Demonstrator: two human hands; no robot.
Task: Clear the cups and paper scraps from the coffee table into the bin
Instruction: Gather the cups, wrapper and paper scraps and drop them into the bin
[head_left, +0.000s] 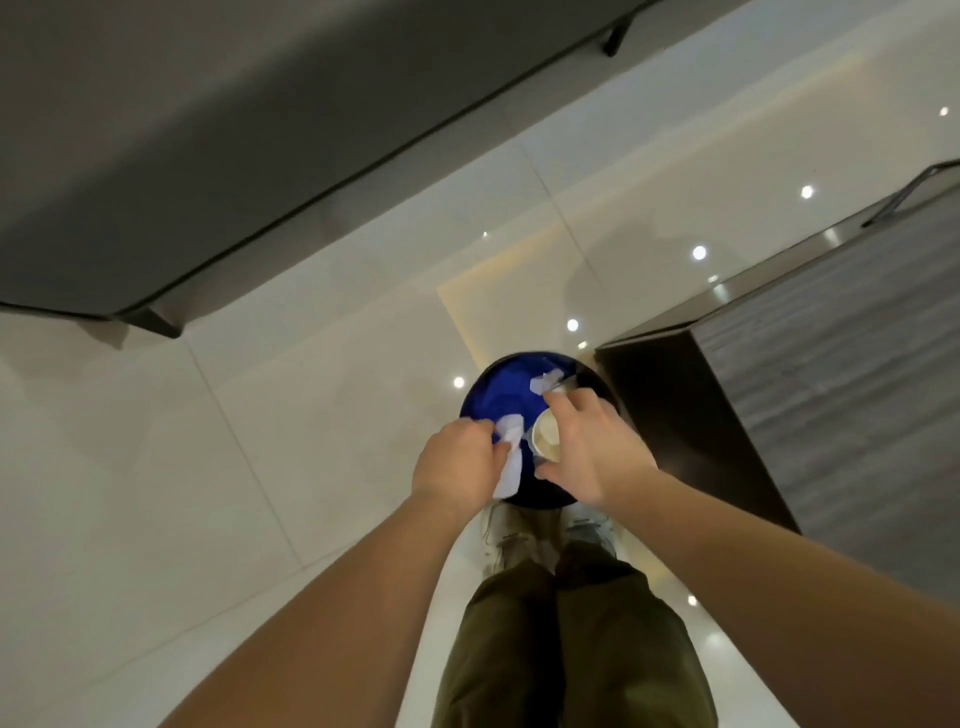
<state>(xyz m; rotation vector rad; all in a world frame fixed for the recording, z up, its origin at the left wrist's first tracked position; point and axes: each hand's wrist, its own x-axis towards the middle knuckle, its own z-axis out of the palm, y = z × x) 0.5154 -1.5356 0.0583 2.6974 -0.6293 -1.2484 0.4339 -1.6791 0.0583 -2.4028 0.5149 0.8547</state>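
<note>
- My left hand (457, 457), centre frame, pinches white paper scraps (509, 462) over the near rim.
- The bin (493, 400) sits directly beneath both hands.
- My right hand (592, 447) grips a cup (545, 439), mouth facing left, above the bin; a straight drop should suffice.

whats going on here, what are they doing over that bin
A person stands over a round bin with a blue liner on the tiled floor. The left hand pinches white paper scraps above the opening. The right hand holds a paper cup, tipped over the bin. One scrap already lies inside. Nothing held has been dropped yet.
</note>
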